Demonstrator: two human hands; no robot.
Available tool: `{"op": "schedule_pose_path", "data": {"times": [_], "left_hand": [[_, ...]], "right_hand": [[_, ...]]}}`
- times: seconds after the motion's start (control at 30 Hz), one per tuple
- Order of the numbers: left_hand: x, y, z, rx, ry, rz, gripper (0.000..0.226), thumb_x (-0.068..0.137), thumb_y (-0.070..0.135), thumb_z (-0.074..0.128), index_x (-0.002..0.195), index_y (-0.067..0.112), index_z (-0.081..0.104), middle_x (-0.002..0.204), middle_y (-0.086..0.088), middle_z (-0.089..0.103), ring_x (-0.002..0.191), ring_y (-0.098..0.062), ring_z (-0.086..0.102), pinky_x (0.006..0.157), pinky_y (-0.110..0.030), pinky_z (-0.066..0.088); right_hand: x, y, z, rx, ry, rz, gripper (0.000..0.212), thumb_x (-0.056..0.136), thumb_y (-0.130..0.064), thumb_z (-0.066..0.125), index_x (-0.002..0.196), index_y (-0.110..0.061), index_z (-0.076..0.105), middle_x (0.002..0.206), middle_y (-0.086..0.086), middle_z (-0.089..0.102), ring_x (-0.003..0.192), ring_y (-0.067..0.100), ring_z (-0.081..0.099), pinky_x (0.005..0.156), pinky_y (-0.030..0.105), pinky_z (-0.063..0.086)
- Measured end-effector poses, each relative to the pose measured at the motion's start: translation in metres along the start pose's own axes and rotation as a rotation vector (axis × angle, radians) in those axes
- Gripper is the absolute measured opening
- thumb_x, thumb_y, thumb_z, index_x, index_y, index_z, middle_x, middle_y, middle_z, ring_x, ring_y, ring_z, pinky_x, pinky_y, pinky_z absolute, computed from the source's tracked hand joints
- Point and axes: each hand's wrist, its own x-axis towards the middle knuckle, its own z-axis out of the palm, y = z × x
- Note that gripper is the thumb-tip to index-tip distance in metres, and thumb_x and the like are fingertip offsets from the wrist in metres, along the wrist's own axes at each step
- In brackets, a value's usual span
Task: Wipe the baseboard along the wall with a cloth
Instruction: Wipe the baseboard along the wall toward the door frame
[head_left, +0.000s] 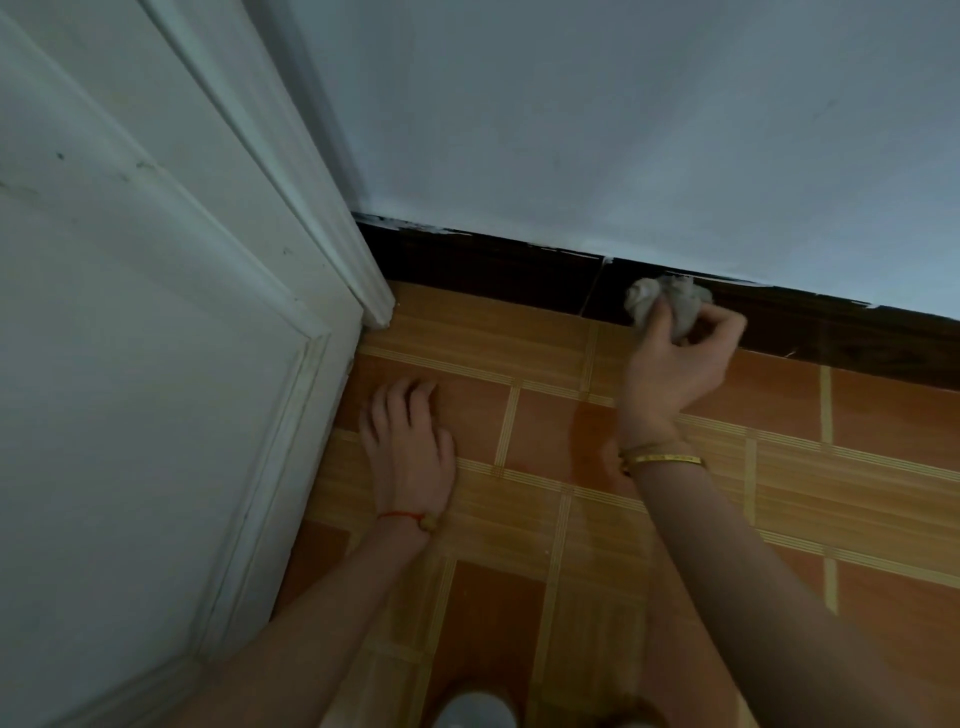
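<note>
Orange and tan floor tiles (545, 431) fill the lower part of my view, with pale striped bands running between the darker squares. Along their far edge runs the dark brown baseboard (483, 270), and above it I see a plain pale wall (623, 130); white paint flecks mark the baseboard's top edge, and a thin vertical joint line splits it near the middle. On my left stands a white panelled door (130, 364), its moulded frame (332, 234) coming down to the floor and covering the baseboard's left end.

My right hand (670, 364) is raised at the baseboard, fingers curled round a crumpled grey cloth (665, 304), which is bunched into a ball and pressed against the dark strip just right of the joint line. A gold bangle (662, 460) sits on that wrist.

My left hand (408, 447) lies palm down on the tiles near the door, fingers fairly straight and slightly spread, holding nothing. A red string bracelet (410, 518) with a small bead circles that wrist.

At the bottom edge I can make out a pale rounded shape (475, 709), too blurred to identify. I cannot find any readable writing or labels on anything.
</note>
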Motion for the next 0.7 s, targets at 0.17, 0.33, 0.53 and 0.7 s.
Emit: {"op": "schedule_pose_path", "data": {"times": [0.17,0.33,0.53,0.7], "left_hand": [[0.006,0.031,0.020,0.022,-0.060,0.156,0.050,0.088,0.020,0.041,0.136,0.012,0.051,0.140,-0.015,0.050,0.133,-0.035,0.042,0.115,-0.062,0.029],[0.006,0.040,0.030,0.088,-0.079,0.227,0.049,0.090,0.021,0.042,0.138,0.015,0.050,0.145,-0.013,0.047,0.136,-0.033,0.041,0.117,-0.062,0.025],[0.006,0.038,0.030,0.054,-0.062,0.229,0.049,0.091,0.020,0.045,0.139,0.016,0.051,0.146,-0.011,0.046,0.139,-0.031,0.040,0.118,-0.061,0.022],[0.005,0.039,0.029,0.043,-0.064,0.224,0.049,0.093,0.022,0.043,0.140,0.016,0.051,0.147,-0.010,0.046,0.139,-0.031,0.040,0.119,-0.060,0.021]], "right_hand": [[-0.014,0.008,0.010,-0.096,-0.164,-0.190,0.017,0.083,-0.013,0.072,0.093,-0.009,0.058,0.095,0.004,0.062,0.086,0.011,0.058,0.076,0.020,0.048],[-0.041,0.027,0.039,-0.197,-0.461,-0.315,0.018,0.079,0.004,0.070,0.094,0.001,0.062,0.096,0.013,0.060,0.086,0.020,0.059,0.074,0.010,0.037],[-0.028,0.036,0.022,-0.211,-0.363,-0.289,0.022,0.075,0.006,0.069,0.094,-0.002,0.062,0.095,0.011,0.061,0.087,0.015,0.057,0.075,0.008,0.040],[0.011,0.054,-0.016,-0.220,-0.112,-0.078,0.019,0.078,-0.014,0.068,0.096,-0.012,0.061,0.098,0.005,0.065,0.091,0.019,0.062,0.082,0.040,0.053]]}}
